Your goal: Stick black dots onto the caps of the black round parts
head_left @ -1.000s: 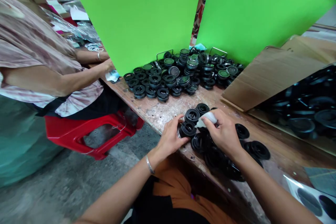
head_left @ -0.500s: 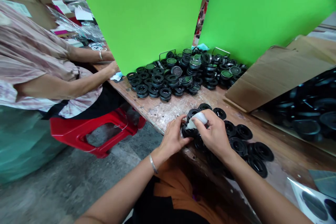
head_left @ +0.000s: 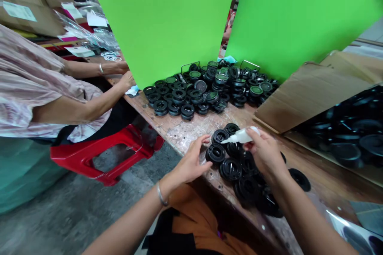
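My right hand [head_left: 266, 149] is closed around a small white squeeze bottle [head_left: 243, 136] with a long thin nozzle. The nozzle points left, its tip over a black ring-shaped part [head_left: 220, 136]. My left hand [head_left: 193, 160] is open, thumb and fingers apart, just left of a nearer black round part [head_left: 216, 153]. Several more black round parts [head_left: 230, 169] lie close together below the bottle and along the table edge. Some of them are hidden behind my right hand and forearm.
A heap of black round parts [head_left: 187, 110] stands by the green panels [head_left: 176, 20]. On the right is a cardboard box [head_left: 299, 91] holding black pieces. At the left another person [head_left: 74, 107] sits on a red stool [head_left: 89, 163]. Plastic sheets [head_left: 353, 235] lie at lower right.
My right hand has drawn back right with the bottle, which now lies nearly level and shows its nozzle. My left hand has come away from the black part, its fingers opened.
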Available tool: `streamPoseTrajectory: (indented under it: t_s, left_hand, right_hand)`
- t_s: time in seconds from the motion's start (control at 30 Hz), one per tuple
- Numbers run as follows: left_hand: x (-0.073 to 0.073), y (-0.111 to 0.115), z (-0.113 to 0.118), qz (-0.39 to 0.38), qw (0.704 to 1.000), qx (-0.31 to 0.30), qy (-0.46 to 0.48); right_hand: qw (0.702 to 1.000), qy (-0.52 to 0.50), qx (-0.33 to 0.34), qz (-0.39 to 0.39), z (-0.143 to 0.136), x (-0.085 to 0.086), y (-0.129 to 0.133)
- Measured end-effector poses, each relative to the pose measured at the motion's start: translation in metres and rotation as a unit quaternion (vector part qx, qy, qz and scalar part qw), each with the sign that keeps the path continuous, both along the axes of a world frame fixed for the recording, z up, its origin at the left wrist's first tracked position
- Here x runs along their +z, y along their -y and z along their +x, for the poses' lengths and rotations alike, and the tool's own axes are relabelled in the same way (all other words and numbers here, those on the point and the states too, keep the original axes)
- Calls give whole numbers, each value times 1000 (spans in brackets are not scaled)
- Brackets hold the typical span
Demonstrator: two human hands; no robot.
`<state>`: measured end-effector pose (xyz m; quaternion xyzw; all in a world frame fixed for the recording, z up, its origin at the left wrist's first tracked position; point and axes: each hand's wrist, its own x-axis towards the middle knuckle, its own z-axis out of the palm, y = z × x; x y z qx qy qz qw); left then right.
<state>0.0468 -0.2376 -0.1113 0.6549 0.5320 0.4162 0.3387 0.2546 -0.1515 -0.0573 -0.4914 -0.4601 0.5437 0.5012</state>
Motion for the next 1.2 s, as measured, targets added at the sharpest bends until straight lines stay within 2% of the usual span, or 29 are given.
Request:
streamPoseTrajectory:
  t_s: [0.07, 0.17, 0.3, 0.43, 0.67, 0.8, 0.93, 1.2]
  left_hand:
    - [4, -9, -12, -9, 999, -9, 41]
    - [2, -34, -23, -18, 997, -24, 72]
    - [-10, -73, -24, -33, 991, -96, 90]
    - [-13, -93, -21, -42, 983, -152, 95]
    - [-15, -103, -22, -36, 969, -220, 109]
    - [-18, -104, -22, -35, 969, -222, 104]
    - [-13, -102, -22, -27, 973, -213, 83]
    - [-13, -101, -23, -16, 975, -209, 67]
  right_hand:
    - [1000, -10, -27, 1, 11, 1, -9]
    - [998, 26, -43, 38, 16, 2, -19]
    - [991, 107, -20, 72, 5, 0, -22]
    - [978, 177, 10, 110, -10, 0, -17]
    - [956, 240, 43, 165, -25, 0, -10]
    - [914, 314, 59, 250, -30, 1, -8]
    - [875, 353, 81, 322, -36, 6, -7]
    - [862, 380, 60, 330, -39, 4, -25]
